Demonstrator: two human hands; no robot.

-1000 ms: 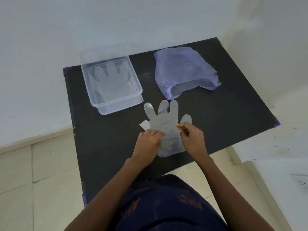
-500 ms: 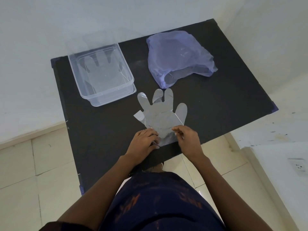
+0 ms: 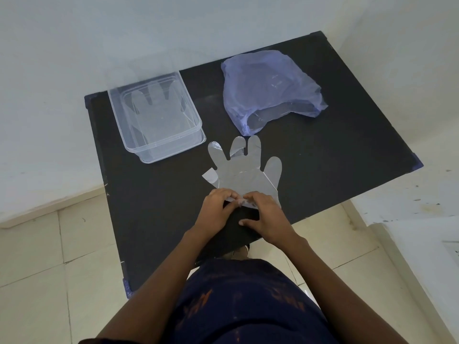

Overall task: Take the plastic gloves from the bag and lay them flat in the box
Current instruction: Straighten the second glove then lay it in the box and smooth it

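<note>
A clear plastic glove lies flat on the black table, fingers pointing away from me. My left hand and my right hand meet at its cuff, fingertips pinching the edge of the film between them. A clear plastic box stands at the back left of the table with another glove lying flat inside it. The crumpled purple plastic bag sits at the back right, its opening facing me.
The table stands in a corner of white walls, above a tiled floor. A white ledge runs along the right. My dark patterned clothing fills the bottom of the view.
My hands have slid from the glove's palm down to its cuff and come together there. The glove lies in the same place on the table.
</note>
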